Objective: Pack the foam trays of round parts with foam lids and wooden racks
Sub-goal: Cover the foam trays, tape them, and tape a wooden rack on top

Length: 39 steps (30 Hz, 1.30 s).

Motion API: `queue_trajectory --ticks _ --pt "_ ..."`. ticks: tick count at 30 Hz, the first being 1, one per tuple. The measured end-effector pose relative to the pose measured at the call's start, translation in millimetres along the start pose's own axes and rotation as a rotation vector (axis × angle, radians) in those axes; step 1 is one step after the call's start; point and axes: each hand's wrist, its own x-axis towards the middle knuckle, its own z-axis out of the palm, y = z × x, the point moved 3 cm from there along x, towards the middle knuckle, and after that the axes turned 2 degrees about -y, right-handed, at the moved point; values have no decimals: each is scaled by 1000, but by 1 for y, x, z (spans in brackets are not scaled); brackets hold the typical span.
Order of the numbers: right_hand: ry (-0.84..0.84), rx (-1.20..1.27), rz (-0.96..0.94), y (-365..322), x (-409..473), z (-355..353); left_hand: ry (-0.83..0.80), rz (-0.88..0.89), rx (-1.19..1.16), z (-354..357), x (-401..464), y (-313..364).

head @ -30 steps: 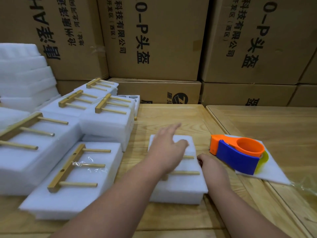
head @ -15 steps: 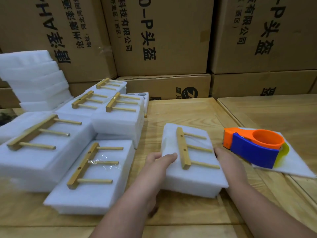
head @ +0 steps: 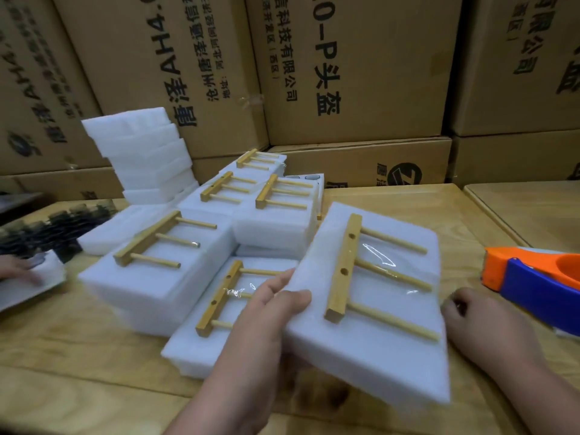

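A white foam pack [head: 370,350] with a wooden rack [head: 343,268] taped on top hangs tilted just above the table. My left hand [head: 266,312] grips its left edge, thumb on top. My right hand [head: 480,321] sits beside the pack's right edge with its fingers loosely curled, and nothing shows inside it. Several finished packs with racks [head: 163,240] lie stacked to the left. A foam tray of round parts [head: 309,177] peeks out behind them. Plain foam lids [head: 141,152] are piled at the back left.
An orange and blue tape dispenser [head: 533,284] lies at the right on a white sheet. Cardboard boxes [head: 345,73] wall off the back. At the far left another person's hand [head: 15,271] rests on a flat sheet near dark parts [head: 47,227].
The pack has come up off the table and swung left toward the stack, held by my left hand. My right hand has come off its right edge. The view has turned left.
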Motion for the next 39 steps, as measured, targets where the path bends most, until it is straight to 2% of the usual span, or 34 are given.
queue_trajectory --ticks 6,12,21,28,31,34,36,37,39 --pt "23 -21 48 2 3 4 168 151 50 -62 -13 33" --pt "22 -15 43 4 4 7 323 191 126 -105 -19 36" --pt "17 -9 40 9 6 11 509 247 83 -107 -28 21" --pt "149 10 28 38 21 42 523 176 35 -97 -26 12" --pt "167 -16 12 57 33 59 650 218 126 -100 -26 12" --pt "174 -24 28 66 38 65 825 313 342 -103 -34 14" --pt "176 -13 28 67 37 65 910 476 542 -91 -45 26" --pt "173 -10 27 66 36 65 896 635 628 -81 -49 36" --pt "169 -19 26 64 35 63 694 953 843 -60 -51 51"
